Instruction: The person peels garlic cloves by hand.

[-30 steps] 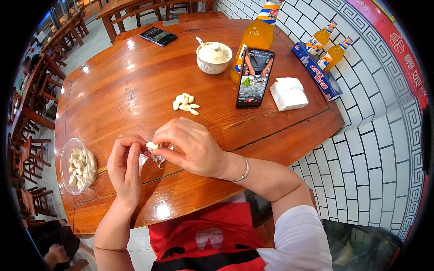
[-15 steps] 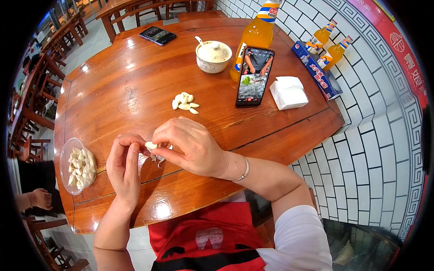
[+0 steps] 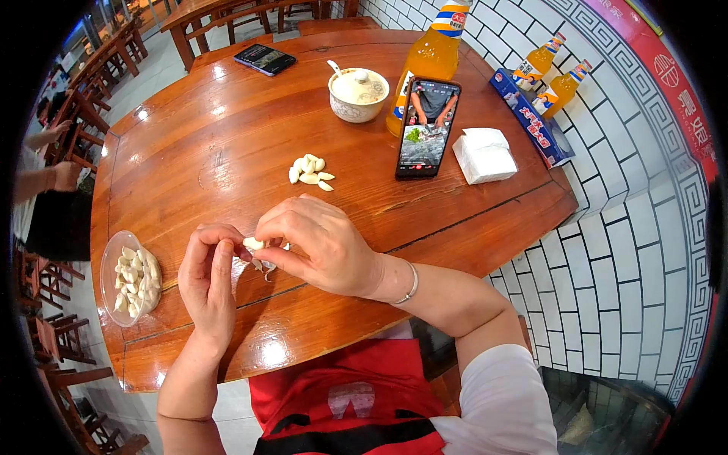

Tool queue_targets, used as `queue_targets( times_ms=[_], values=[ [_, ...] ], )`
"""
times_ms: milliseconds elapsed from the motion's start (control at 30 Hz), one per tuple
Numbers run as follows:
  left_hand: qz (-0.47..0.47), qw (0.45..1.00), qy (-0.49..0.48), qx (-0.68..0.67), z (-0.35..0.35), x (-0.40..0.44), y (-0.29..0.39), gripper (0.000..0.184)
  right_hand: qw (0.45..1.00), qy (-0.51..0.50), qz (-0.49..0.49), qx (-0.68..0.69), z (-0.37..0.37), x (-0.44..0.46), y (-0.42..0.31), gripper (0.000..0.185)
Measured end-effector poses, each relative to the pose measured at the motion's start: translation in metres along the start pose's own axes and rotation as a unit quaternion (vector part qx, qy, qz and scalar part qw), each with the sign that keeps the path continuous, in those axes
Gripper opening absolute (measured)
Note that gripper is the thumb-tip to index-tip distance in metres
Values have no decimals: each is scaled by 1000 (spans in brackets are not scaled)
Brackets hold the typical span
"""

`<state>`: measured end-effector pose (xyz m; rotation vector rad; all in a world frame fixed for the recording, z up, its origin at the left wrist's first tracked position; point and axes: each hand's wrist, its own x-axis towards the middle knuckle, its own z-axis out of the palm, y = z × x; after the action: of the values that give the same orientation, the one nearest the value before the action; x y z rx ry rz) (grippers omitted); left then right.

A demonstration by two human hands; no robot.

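Between the fingertips of both hands is a pale garlic clove [image 3: 253, 243], held low over the near part of the table. My left hand [image 3: 209, 274] pinches its left end with thumb and forefinger. From the right, my right hand [image 3: 318, 246] closes thumb and fingers on the clove. Bits of papery garlic skin [image 3: 267, 271] show beneath the right hand. Farther back lies a small pile of peeled garlic cloves [image 3: 309, 171]. To the left stands a clear plastic tub [image 3: 111, 303] full of cloves.
A phone [image 3: 427, 130] leans upright against a big orange drink bottle [image 3: 434, 57]. Nearby are a lidded bowl [image 3: 356, 97], a tissue pack [image 3: 485, 156] and a second phone [image 3: 264, 60]. Small bottles stand in a blue box [image 3: 531, 121] by the tiled wall. Another person's hand [image 3: 65, 176] shows far left.
My hands and the clove look nearly the same. At far left, the other person has moved away from the table's near corner, farther up the view.
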<state>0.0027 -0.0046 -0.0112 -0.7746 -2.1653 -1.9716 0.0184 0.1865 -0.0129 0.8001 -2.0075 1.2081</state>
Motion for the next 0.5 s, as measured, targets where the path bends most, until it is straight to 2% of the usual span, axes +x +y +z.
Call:
queue_targets(
  times_ms=[500],
  values=[
    [-2, 1000, -2, -8, 0, 0, -1, 11, 1000, -3, -4, -10, -1, 0, 0, 24]
  ],
)
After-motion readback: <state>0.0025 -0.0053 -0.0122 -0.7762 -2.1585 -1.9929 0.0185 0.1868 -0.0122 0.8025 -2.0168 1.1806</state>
